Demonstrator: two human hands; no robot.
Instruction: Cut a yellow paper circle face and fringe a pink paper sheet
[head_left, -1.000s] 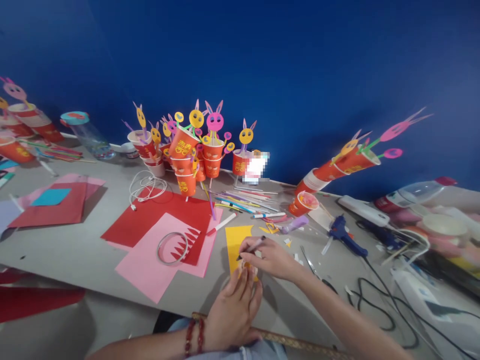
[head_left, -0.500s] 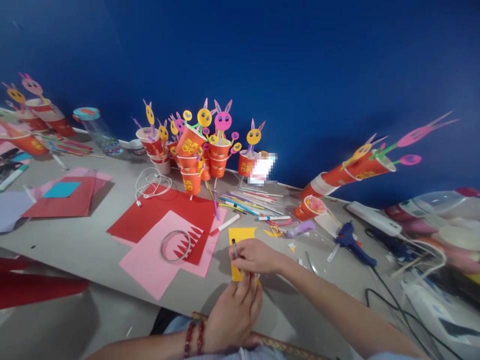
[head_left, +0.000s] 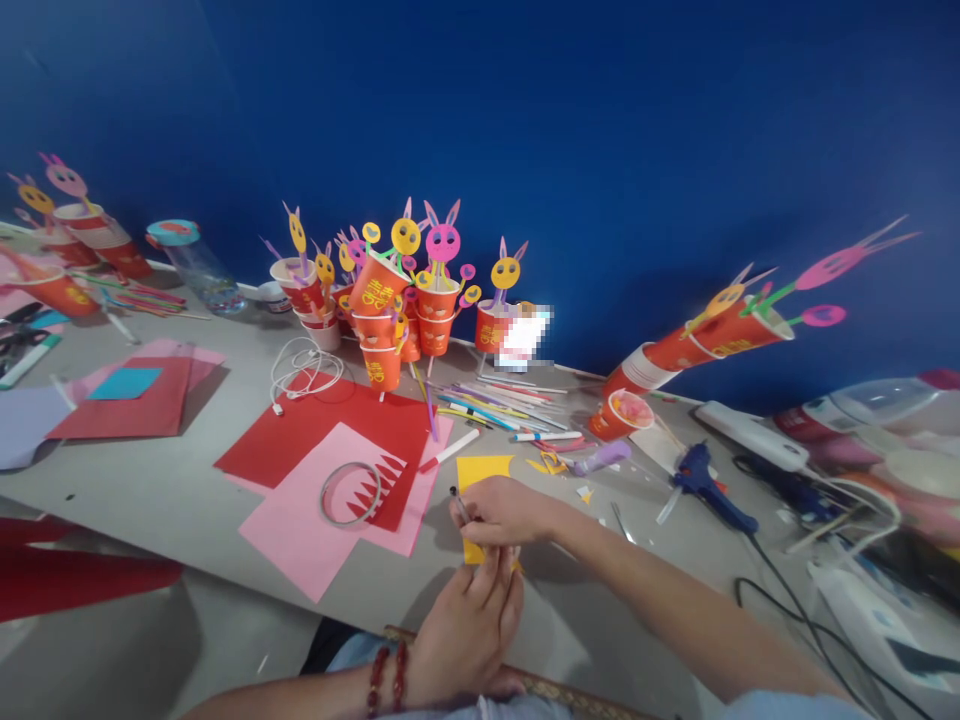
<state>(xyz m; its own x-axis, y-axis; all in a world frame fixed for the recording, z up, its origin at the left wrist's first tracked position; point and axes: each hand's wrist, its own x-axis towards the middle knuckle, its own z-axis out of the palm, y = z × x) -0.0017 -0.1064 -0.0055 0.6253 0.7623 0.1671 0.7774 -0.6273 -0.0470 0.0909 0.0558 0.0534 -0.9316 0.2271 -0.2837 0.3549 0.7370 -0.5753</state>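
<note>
My right hand [head_left: 506, 512] is closed around a slim pen [head_left: 459, 506], whose dark upper end leans to the left. It rests over a yellow sheet of paper [head_left: 484, 467], and the pen's lower end is hidden by the hand. My left hand [head_left: 472, 622], with a red bead bracelet at the wrist, lies just below with fingers stretched forward. Its fingertips reach under the right hand at the sheet's near edge; what they touch there is hidden. To the left, a silver ring [head_left: 324, 495] sits on pink paper [head_left: 300, 530] with a zigzag-cut edge, over red paper [head_left: 259, 450].
Orange cups [head_left: 382, 368] with paper rabbit faces stand along the blue wall. Coloured sticks [head_left: 517, 400] and markers lie behind the yellow sheet. A blue glue gun [head_left: 701, 480] with its black cord is at the right. A white cable [head_left: 304, 370] lies coiled at the left.
The pen's upper end has tipped further to the left in my right hand. My left hand stays in nearly the same place.
</note>
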